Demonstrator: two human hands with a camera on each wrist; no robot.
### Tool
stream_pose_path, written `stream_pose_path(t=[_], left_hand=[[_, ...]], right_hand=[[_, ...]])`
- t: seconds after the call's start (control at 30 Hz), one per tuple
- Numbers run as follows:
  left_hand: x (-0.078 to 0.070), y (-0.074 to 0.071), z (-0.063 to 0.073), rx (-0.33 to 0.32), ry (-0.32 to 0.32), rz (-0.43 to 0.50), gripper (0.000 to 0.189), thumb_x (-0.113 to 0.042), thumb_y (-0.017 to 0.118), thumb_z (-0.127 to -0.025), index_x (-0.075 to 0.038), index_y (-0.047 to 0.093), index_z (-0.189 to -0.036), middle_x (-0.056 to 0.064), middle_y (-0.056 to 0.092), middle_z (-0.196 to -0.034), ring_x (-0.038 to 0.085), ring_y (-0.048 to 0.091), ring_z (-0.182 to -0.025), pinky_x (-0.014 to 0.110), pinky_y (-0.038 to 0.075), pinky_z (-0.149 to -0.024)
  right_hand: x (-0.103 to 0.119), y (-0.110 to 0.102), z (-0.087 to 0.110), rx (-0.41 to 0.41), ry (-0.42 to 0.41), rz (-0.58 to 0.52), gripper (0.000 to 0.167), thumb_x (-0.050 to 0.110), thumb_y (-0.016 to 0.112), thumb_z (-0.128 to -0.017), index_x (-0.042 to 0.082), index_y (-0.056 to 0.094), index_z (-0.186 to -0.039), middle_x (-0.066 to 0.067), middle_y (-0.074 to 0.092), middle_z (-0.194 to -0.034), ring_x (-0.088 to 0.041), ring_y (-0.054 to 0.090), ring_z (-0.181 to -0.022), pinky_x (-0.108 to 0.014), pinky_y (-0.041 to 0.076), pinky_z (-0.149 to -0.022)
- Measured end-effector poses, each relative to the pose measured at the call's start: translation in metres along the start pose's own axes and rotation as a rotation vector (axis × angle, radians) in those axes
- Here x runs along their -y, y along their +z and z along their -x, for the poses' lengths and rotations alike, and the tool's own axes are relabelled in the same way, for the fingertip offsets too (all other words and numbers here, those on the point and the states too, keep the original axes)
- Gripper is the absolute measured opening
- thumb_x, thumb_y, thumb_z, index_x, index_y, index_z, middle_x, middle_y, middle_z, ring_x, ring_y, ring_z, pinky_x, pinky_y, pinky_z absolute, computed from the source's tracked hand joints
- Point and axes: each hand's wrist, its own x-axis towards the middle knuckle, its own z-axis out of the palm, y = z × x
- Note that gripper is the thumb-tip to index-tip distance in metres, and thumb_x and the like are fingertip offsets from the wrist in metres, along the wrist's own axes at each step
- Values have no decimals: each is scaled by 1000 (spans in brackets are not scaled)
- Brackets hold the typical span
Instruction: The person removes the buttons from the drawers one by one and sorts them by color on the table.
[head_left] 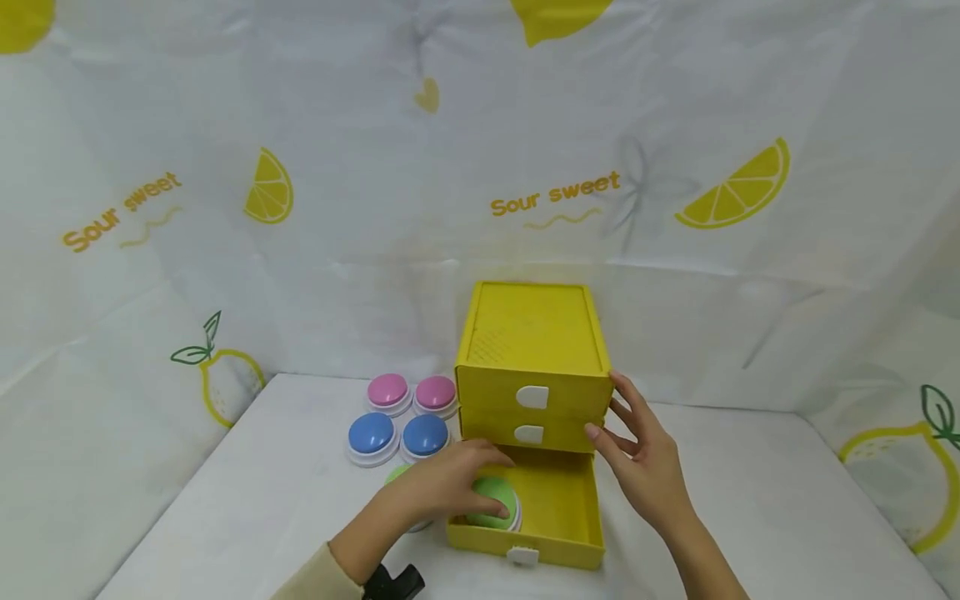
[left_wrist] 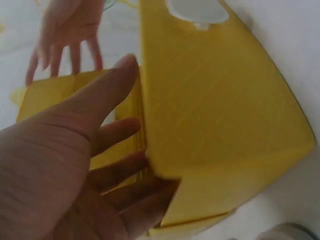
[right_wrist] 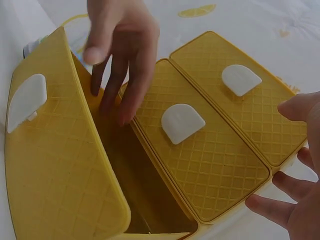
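A yellow three-drawer box (head_left: 532, 333) stands with its bottom drawer (head_left: 562, 500) pulled out. Inside that drawer's left part lies a green dome-topped button (head_left: 491, 500) on a white base. Over it is my left hand (head_left: 450, 483), the thumb lying across the dome and the fingers spread beyond. Both wrist views show the left fingers loosely extended behind the drawer front (right_wrist: 65, 145); the green button is hidden there. With extended fingers my right hand (head_left: 648, 462) touches the box's right side, its thumb at the front corner. White tabs (right_wrist: 182, 122) mark the drawer fronts.
Left of the box, two pink buttons (head_left: 387, 390) stand behind two blue buttons (head_left: 371, 433). Another green button (head_left: 397, 473) is mostly hidden by the left forearm. A black piece (head_left: 393, 583) shows under the left wrist. White lemon-print cloth (head_left: 420, 208) hangs behind the table.
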Motion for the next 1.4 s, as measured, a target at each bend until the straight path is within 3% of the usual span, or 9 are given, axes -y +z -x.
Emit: stream_pose_path(t=[0.13, 0.23, 0.33, 0.43, 0.53, 0.77, 1.13, 1.27, 1.4], left_hand=[[-7, 9, -12, 113, -52, -147, 58, -49, 79, -84, -23, 66, -134, -8, 66, -134, 10, 62, -121, 30, 51, -106], [-11, 12, -18, 165, -91, -247, 49, -49, 75, -87, -24, 69, -129, -11, 72, -119, 7, 65, -102, 28, 54, -95], [-13, 13, -21, 198, -116, -297, 42, -50, 72, -90, -23, 73, -122, -11, 73, -105, 6, 60, -86, 26, 54, -85], [-14, 12, -22, 209, -130, -298, 41, -49, 72, -90, -23, 73, -121, -9, 71, -106, 6, 58, -88, 27, 54, -88], [-13, 9, -21, 203, -146, -262, 43, -49, 73, -88, -23, 73, -122, -6, 69, -112, 7, 57, -93, 28, 54, -93], [-11, 3, -19, 200, -144, -155, 46, -50, 79, -83, -23, 73, -120, -7, 65, -110, 5, 54, -89, 23, 53, -87], [-1, 3, -15, 167, -22, -3, 50, -47, 85, -78, -23, 73, -120, -15, 71, -109, -1, 56, -92, 17, 50, -85], [5, 3, -10, 93, 2, 89, 53, -44, 87, -77, -23, 72, -123, -13, 67, -109, 0, 54, -93, 17, 49, -82], [10, 1, 4, -69, -50, 296, 53, -42, 86, -78, -24, 71, -125, -11, 68, -112, 5, 57, -97, 21, 52, -83]], right_hand=[[3, 0, 0, 1, 2, -8, 74, 10, 69, -96, 30, 33, -158, -7, 39, -161, -10, 51, -139, -8, 52, -87], [5, 0, 0, 4, -2, -15, 74, 10, 68, -96, 29, 33, -158, -8, 39, -161, -34, 51, -139, -7, 51, -87], [6, 0, 0, 4, -6, -22, 74, 9, 68, -96, 28, 33, -158, -9, 39, -161, -41, 49, -137, -7, 51, -87], [8, 1, -1, 5, -6, -25, 74, 9, 68, -96, 28, 33, -158, -7, 39, -161, -41, 49, -138, -7, 52, -87], [8, 1, -2, 5, -7, -25, 75, 9, 69, -96, 29, 33, -158, -7, 39, -161, -40, 49, -138, -7, 52, -88], [9, 0, -2, 6, -13, -23, 74, 9, 69, -96, 28, 33, -158, -10, 38, -162, -42, 49, -138, -6, 51, -87], [9, 0, 0, 4, -19, -14, 74, 9, 69, -96, 27, 33, -158, -11, 38, -162, -42, 49, -138, -6, 50, -86], [9, 0, 0, 4, -17, -13, 74, 9, 69, -96, 27, 33, -158, -11, 38, -162, -42, 49, -137, -6, 50, -86], [9, -1, 0, 3, -19, -16, 74, 9, 68, -96, 27, 33, -158, -12, 38, -161, -43, 49, -137, -5, 50, -86]])
